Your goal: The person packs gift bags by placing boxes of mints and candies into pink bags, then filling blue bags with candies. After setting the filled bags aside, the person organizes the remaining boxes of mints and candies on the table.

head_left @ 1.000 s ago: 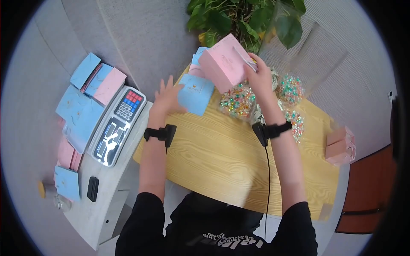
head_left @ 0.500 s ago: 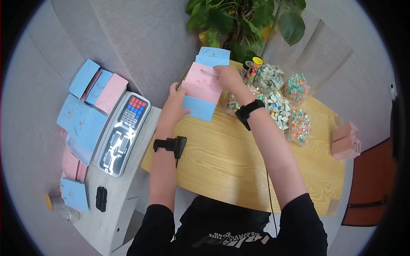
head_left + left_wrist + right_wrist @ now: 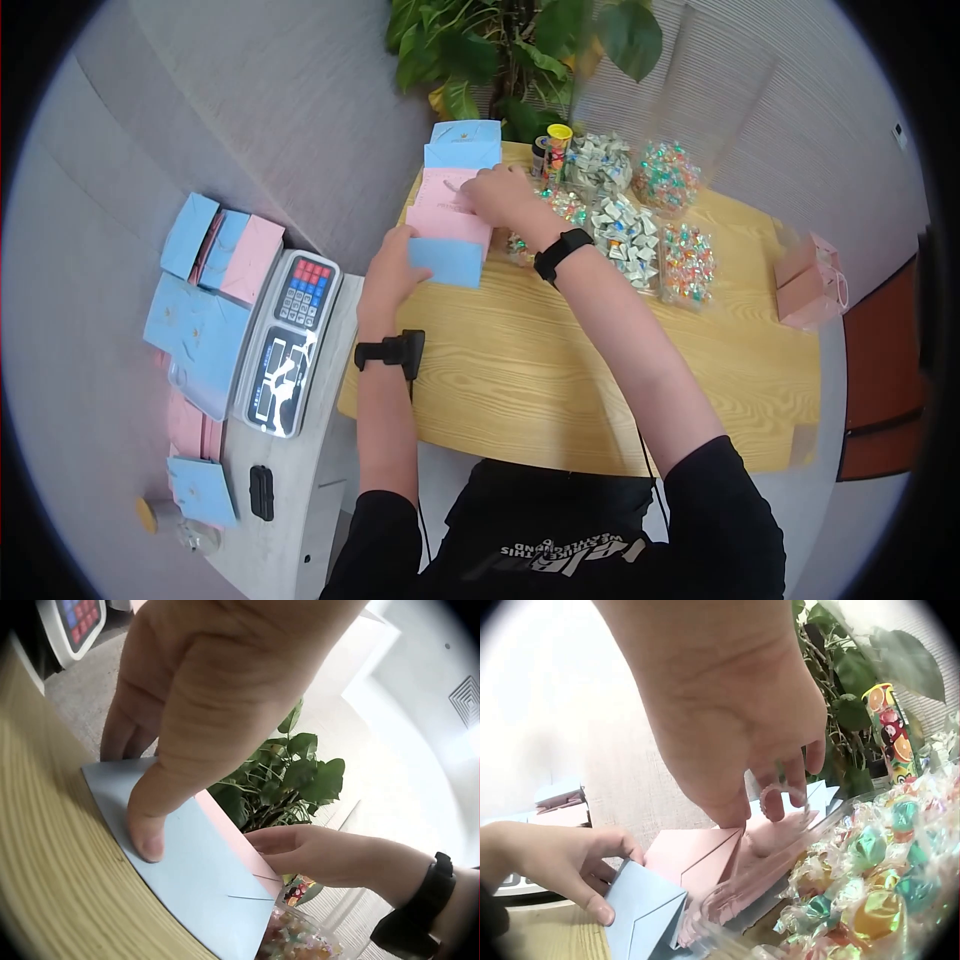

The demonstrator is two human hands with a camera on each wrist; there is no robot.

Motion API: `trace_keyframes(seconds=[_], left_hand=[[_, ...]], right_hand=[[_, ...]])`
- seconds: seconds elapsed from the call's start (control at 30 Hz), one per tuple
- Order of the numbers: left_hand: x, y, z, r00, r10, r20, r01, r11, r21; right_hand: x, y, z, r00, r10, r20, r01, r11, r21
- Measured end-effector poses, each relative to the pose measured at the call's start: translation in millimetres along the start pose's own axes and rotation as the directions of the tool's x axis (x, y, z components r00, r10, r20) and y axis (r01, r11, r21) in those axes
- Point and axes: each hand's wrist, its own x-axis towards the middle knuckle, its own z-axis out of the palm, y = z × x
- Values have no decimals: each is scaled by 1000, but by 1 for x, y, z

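Note:
My left hand [image 3: 388, 275] grips a blue paper gift bag [image 3: 447, 263] at its left edge, thumb on the near face and fingers behind, as the left wrist view shows. Just behind it stands a pink gift bag [image 3: 432, 222]. My right hand [image 3: 502, 195] is at the top of the pink bag, its bent fingers at the looped handle [image 3: 780, 793] and the thumb by the upper edge. More blue gift bags [image 3: 465, 145] stand behind in the same row. Right of the hands are clear tubs of wrapped candy [image 3: 625, 235].
A scale [image 3: 285, 370] and more blue and pink bags [image 3: 200, 330] occupy the side table at left. A yellow-lidded tube [image 3: 558, 150] stands behind the candy, near a leafy plant [image 3: 450, 60]. Pink bags [image 3: 808, 280] sit at the table's right end.
My right hand has brought the pink bag down from the air into the row of bags. My left hand has come from loosely spread to gripping the front blue bag, which now tilts differently.

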Motion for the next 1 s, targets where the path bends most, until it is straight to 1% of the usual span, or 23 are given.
trace_keyframes(seconds=[0.03,0.07,0.1,0.13,0.17,0.2,0.23,0.27,0.33,0.4,0.47,0.5,0.57,0.6,0.63,0.67,0.7,0.77,0.8,0.87,0.9,0.97,1.0], left_hand=[[0,1,-1,1000,4,-3,-4,1000,9],[0,1,-1,1000,7,-6,-6,1000,18],[0,2,-1,1000,14,-3,-14,1000,22],[-1,5,-2,1000,-8,-20,9,998,61],[-6,9,-3,999,-37,-38,40,994,100],[-9,11,-3,998,-43,-39,47,994,100],[-10,15,-5,995,36,-95,-21,988,152],[-11,20,-7,982,121,-144,-89,974,208],[-13,36,-9,975,151,-162,-110,964,242],[-12,55,-11,966,192,-175,-141,953,267],[-9,77,-11,939,326,-111,-292,924,246],[-7,89,-8,937,335,-101,-303,922,242],[-5,120,4,846,521,-115,-502,850,161],[-4,134,11,845,525,-104,-508,848,151],[-3,150,21,863,506,-7,-503,859,99],[-2,163,32,866,491,94,-497,867,43],[-2,173,46,852,513,103,-518,855,17],[-6,194,76,760,601,249,-601,795,-86],[-12,204,89,731,632,258,-626,771,-117],[-27,221,110,656,656,373,-626,749,-217],[-33,229,119,630,678,380,-643,729,-235],[-42,241,133,533,628,567,-537,769,-347],[-46,248,139,517,639,570,-545,759,-356]], right_hand=[[-3,2,0,1000,-26,-5,26,999,18],[-7,4,2,1000,-17,-10,17,1000,21],[-11,6,5,995,-29,-96,34,998,47],[-15,5,5,983,-42,-180,56,996,72],[-22,7,4,983,-42,-178,56,995,77],[-28,10,4,970,-67,-236,90,992,88],[-32,13,4,951,-89,-295,122,988,98],[-36,17,4,951,-88,-298,123,987,101],[-45,26,0,905,-105,-412,145,987,67],[-56,37,-8,919,-75,-388,118,989,88],[-73,50,-22,932,-43,-359,87,990,108],[-84,58,-28,936,-33,-349,78,990,117],[-108,73,-39,943,-10,-332,57,989,135],[-121,83,-45,942,29,-333,24,988,154],[-135,95,-50,940,70,-335,-13,985,170],[-151,109,-55,924,72,-375,-17,989,148],[-168,123,-58,925,98,-367,-51,990,135],[-208,155,-67,873,198,-445,-146,978,149],[-230,172,-69,866,232,-443,-191,972,134],[-272,209,-72,741,345,-576,-367,927,83],[-294,228,-77,729,367,-578,-399,914,77],[-339,261,-86,573,458,-680,-617,787,10],[-359,271,-88,564,466,-682,-632,775,7]])
